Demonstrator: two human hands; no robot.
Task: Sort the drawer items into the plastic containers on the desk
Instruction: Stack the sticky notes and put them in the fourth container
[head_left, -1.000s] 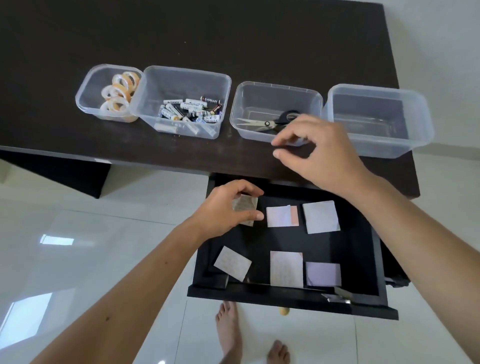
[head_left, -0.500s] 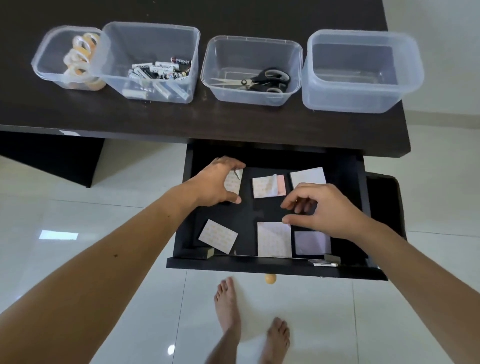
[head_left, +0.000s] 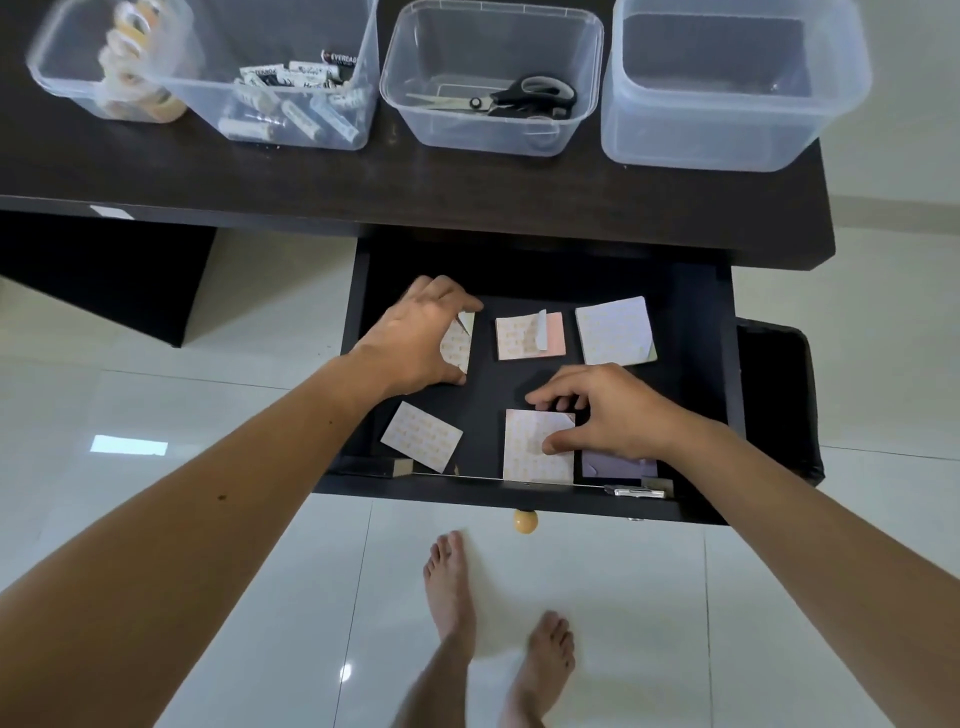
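The black drawer is pulled out and holds several sticky note pads. My left hand curls over the back left pad, fingers at its far edge and thumb at its near corner. My right hand pinches the front middle pad, thumb on its top face and fingers hooked over its far edge. A pink pad and a pale pad lie at the back. Another pad lies front left. A purple pad is partly hidden under my right wrist.
On the dark desk four clear plastic containers stand in a row: tape rolls, batteries, scissors, and an empty one at the right. A small metal item lies at the drawer's front right. My bare feet stand below.
My right hand came down from the desk edge into the drawer and closed on the front middle pad. My left hand stayed on the back left pad. The view tilted down.
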